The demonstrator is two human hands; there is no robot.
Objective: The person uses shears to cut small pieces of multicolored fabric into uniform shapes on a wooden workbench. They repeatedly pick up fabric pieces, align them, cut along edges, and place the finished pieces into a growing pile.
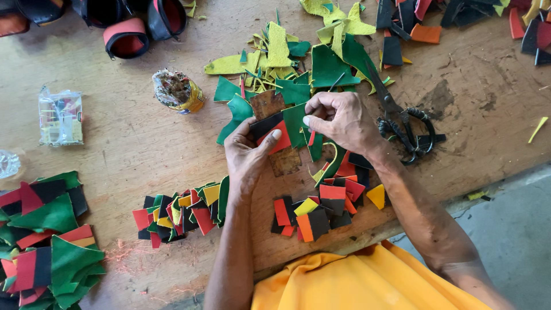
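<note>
Both grips were closed on a joined red, black and green leather patch (279, 131), left hand (248, 150) thumb pressing its red part and right hand (343, 117) pinching the green edge, above the worktop (132, 138) near black scissors (402, 117).

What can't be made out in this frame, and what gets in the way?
- Head view: how the black, red and green pieces join is hidden under the left hand and right hand.
- The brown sheet beneath is mostly covered by both hands.
- The glue tin has its contents too small to tell.
- The scissors have their tips buried in green scraps.
- The stitched pile is cut off by the left edge.
</note>
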